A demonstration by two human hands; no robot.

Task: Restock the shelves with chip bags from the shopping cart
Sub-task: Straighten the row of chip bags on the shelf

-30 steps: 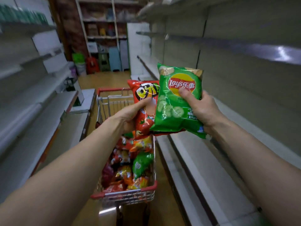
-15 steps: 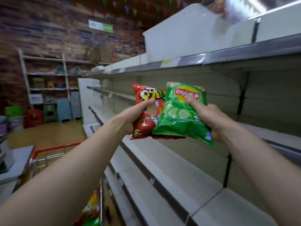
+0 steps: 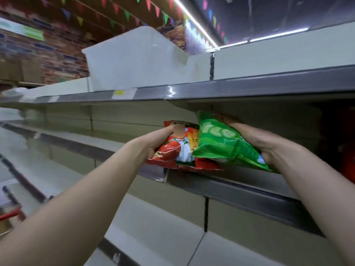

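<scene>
Pale supermarket shelving fills my view, with bunting overhead. My left hand (image 3: pixel 153 143) is curled round the near corner of a red tomato chip bag (image 3: pixel 178 150). My right hand (image 3: pixel 247 137) grips a green cucumber chip bag (image 3: pixel 221 144) that overlaps the red one. Both bags tilt over the front edge of the middle shelf (image 3: pixel 230 191). I judge the restocking barely begun: neither bag is released, I can make out none shelved, and only the shopping cart's red handle (image 3: pixel 9 215) shows at lower left.

Two bare forearms (image 3: pixel 80 198) (wrists (image 3: pixel 274 150) too)
</scene>
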